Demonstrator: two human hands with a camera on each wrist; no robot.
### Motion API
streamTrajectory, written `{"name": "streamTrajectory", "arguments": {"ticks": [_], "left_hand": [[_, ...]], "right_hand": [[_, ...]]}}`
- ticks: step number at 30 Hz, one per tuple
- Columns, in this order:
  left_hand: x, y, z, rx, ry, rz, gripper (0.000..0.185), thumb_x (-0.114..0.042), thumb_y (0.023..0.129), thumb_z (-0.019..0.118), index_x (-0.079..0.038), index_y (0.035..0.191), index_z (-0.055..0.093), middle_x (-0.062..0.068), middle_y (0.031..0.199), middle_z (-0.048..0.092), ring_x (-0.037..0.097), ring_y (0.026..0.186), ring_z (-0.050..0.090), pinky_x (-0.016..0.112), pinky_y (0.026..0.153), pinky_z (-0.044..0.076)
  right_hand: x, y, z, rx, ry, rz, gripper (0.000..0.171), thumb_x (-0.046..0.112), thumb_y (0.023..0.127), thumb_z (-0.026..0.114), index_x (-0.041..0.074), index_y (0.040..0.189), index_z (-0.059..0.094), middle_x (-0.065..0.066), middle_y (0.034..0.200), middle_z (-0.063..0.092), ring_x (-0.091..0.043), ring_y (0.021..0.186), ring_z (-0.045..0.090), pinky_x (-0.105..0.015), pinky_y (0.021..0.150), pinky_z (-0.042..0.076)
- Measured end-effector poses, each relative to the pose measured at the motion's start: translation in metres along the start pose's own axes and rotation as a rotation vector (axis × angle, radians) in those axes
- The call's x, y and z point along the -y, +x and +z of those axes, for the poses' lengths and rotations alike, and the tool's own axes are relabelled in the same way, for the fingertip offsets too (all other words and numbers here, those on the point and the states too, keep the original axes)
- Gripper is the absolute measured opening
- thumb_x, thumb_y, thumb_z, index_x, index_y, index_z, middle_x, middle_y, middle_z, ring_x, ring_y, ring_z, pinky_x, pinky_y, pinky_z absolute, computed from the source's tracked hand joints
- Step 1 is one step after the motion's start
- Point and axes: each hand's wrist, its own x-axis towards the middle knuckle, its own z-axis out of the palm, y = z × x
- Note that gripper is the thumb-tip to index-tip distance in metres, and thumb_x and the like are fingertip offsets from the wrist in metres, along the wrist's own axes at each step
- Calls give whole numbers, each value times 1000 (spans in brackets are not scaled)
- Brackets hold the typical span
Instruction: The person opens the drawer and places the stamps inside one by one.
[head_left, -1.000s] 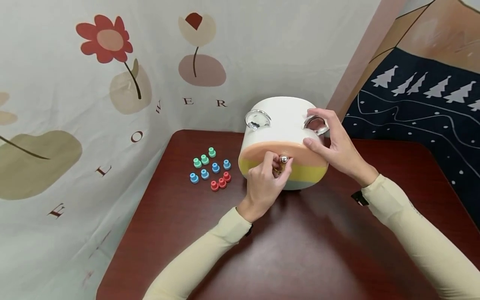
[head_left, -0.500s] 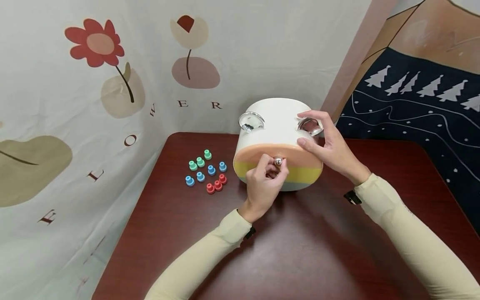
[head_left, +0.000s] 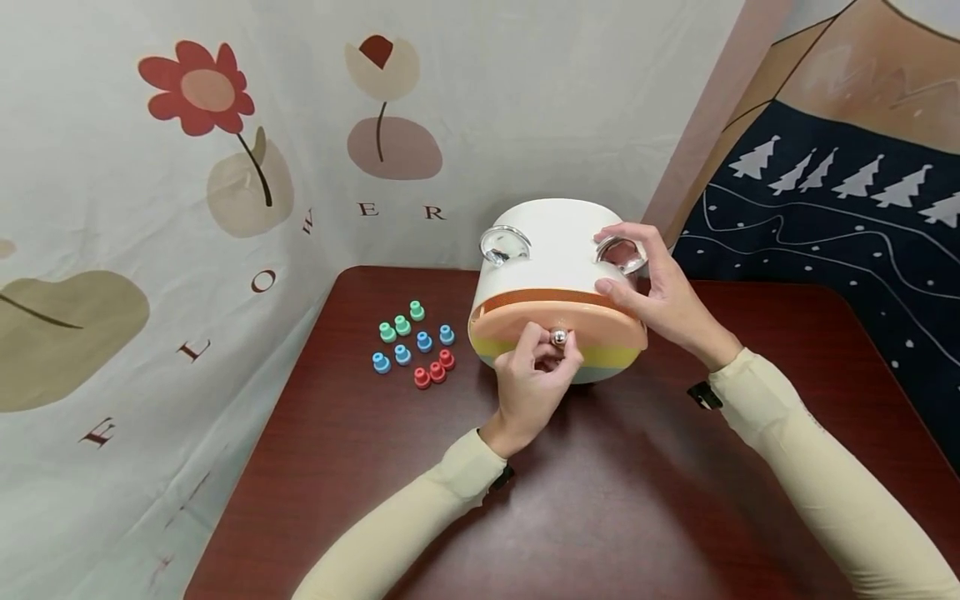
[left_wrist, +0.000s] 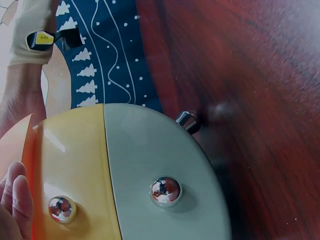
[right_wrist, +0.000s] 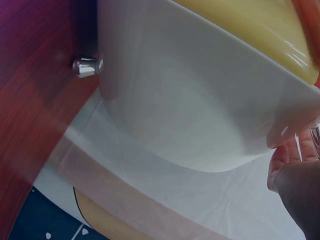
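Note:
A white oval drawer box [head_left: 562,225] stands on the table, its front striped orange, yellow and grey-green. My left hand [head_left: 528,396] pinches the silver knob [head_left: 558,337] of the orange drawer [head_left: 517,323], which stands slightly out with a gap along its top edge. In the left wrist view, the yellow drawer [left_wrist: 75,160] and grey-green drawer [left_wrist: 145,150] each have a round silver knob. My right hand [head_left: 671,300] holds the box's upper right, thumb and fingers around the right silver ring-shaped piece [head_left: 621,254]. A matching left silver piece [head_left: 506,245] stays untouched.
Left of the box, small stepped pegs stand on the red-brown table [head_left: 360,467]: green pegs [head_left: 402,325], blue pegs [head_left: 423,342] and red pegs [head_left: 438,372]. A flower-print cloth [head_left: 300,100] hangs behind. A short silver foot [right_wrist: 86,66] supports the box.
The orange drawer has come out toward me, leaving a gap at its top. My left hand moved back with the knob. My right hand keeps its place on the box.

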Motion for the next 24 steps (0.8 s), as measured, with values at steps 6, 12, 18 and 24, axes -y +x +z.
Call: {"name": "streamTrajectory", "arguments": {"ticks": [6,12,18,24], "left_hand": [[-7,-6,-8,36,11,39,26,6,89,76,-7,85,53,-4,61,65,3,52,60,14,53,50],[-14,-10,-17,55,39,83,26,5,88,76,-8,86,54,-6,59,63,0,50,57,11,52,46],[-21,-13,-25,89,62,121,24,4,87,76,-7,85,55,-6,60,64,-1,51,59,9,53,46],[-27,-18,-30,99,75,173,24,2,85,77,-9,83,56,-8,59,64,-5,51,59,6,55,44]], "right_hand": [[-5,-1,1,-18,8,-32,77,-2,92,80,12,158,43,-6,154,53,-19,124,54,-28,108,42],[-14,-1,8,-39,45,-91,74,6,96,78,8,159,38,-12,155,52,-23,126,54,-31,114,39],[-21,-2,10,-47,47,-154,78,18,98,76,5,159,30,-15,156,52,-23,134,53,-33,119,37],[-23,-3,11,-60,61,-161,85,38,100,77,4,160,27,-14,156,53,-23,131,54,-34,119,36]]}}
